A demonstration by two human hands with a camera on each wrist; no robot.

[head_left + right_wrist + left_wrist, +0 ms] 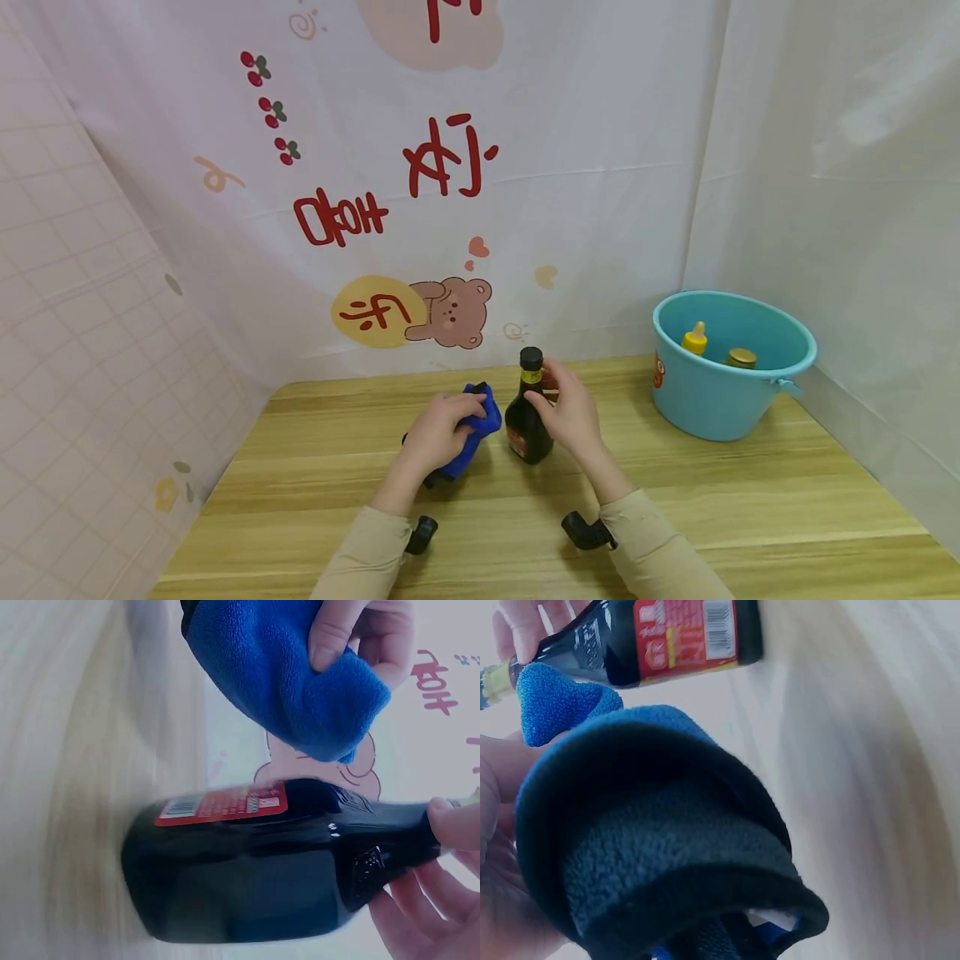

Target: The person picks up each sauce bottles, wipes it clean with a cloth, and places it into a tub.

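A dark glass sauce bottle with a black cap and a red label stands near upright over the table. My right hand grips its neck between thumb and fingers; in the right wrist view the bottle shows its dark side and part of the label. To its left, my left hand pinches a blue cloth with black edging. The cloth hangs beside the bottle, apart from it in the right wrist view. Close up in the left wrist view, the folded cloth's dark underside covers much of the frame.
A light-blue bucket stands at the right of the wooden table. Inside it are a yellow-capped bottle and a jar with a gold lid. A printed white curtain hangs behind the table.
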